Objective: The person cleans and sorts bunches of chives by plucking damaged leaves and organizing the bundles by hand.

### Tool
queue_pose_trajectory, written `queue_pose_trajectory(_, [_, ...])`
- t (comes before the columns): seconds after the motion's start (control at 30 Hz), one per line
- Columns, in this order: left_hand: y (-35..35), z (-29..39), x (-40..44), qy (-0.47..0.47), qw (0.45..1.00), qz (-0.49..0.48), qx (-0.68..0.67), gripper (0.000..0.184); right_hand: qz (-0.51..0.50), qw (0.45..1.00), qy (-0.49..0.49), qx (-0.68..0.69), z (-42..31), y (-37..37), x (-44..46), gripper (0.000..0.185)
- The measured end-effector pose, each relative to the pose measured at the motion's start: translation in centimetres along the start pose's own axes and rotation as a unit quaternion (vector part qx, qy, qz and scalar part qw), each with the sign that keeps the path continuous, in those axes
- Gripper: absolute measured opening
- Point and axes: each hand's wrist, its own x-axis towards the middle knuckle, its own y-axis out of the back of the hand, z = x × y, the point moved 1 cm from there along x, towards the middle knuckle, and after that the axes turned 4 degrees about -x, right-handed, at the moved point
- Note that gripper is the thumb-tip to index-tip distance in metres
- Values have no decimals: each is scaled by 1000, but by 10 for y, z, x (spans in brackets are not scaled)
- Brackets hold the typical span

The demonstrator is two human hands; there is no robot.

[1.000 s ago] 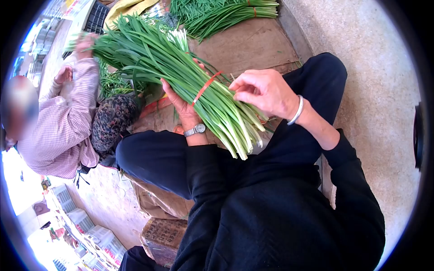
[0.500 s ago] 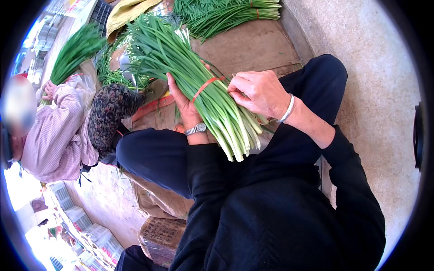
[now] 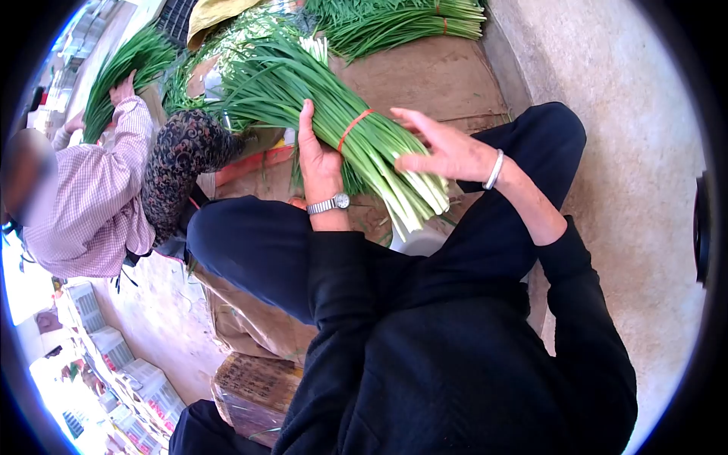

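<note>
I see the bunch of garlic chives [image 3: 337, 114] slanting above the lap, its leafy tips to the far left and its pale stalk ends to the near right. A red band [image 3: 355, 130] circles its middle. The left hand [image 3: 321, 155] is against the near left side of the bunch, thumb raised apart; its fingers are hidden behind the stalks, so I can't tell how tightly they close. A metal wristwatch [image 3: 329, 203] sits on that wrist. The right hand [image 3: 444, 148] is spread at the pale end, thumb and fingers parted over the stalks, slightly blurred; whether it touches them I can't tell. That wrist wears a pale bangle [image 3: 494, 169].

On the far side, I have banded bundles of greens [image 3: 409, 30] lying on a brown mat [image 3: 425, 80]. At the far left, a co-worker [image 3: 91, 189] in a checked top holds another bunch of greens [image 3: 125, 68]. A brown box [image 3: 258, 387] sits at the near left.
</note>
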Motion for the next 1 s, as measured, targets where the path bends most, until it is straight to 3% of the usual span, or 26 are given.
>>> queue_pose_trajectory(0.1, [4,1,-4,-14,999,16,39,41,-22,999,39,-17,3,-9,1,89])
queue_pose_trajectory(0.3, [-1,4,-6,-2,999,6,35,40,-68,986,34,150,7,-4,5,83])
queue_pose_trajectory(0.57, [-8,7,-14,-35,999,-16,18,42,-51,990,70,112,6,-7,4,81])
queue_pose_trajectory(0.63, [-5,11,-16,-45,999,-13,18,42,74,985,70,-140,-7,-7,-6,72])
queue_pose_trajectory(0.67, [-4,11,-15,-52,998,-11,21,43,73,985,70,-141,-14,-7,-12,72])
queue_pose_trajectory(0.73, [1,12,-16,-59,998,-7,22,42,190,949,90,-234,-34,-8,-19,59])
queue_pose_trajectory(0.77, [4,13,-15,-69,997,6,24,42,241,938,121,-217,-39,-14,-18,40])
queue_pose_trajectory(0.8, [3,14,-17,-78,996,21,27,42,238,939,122,-215,-39,-19,-16,40])
queue_pose_trajectory(0.9, [-2,14,-23,-88,995,36,20,37,244,887,190,-343,-32,-32,-7,13])
queue_pose_trajectory(1.0, [-3,15,-24,-92,994,49,13,37,245,875,190,-372,-23,-37,1,10])
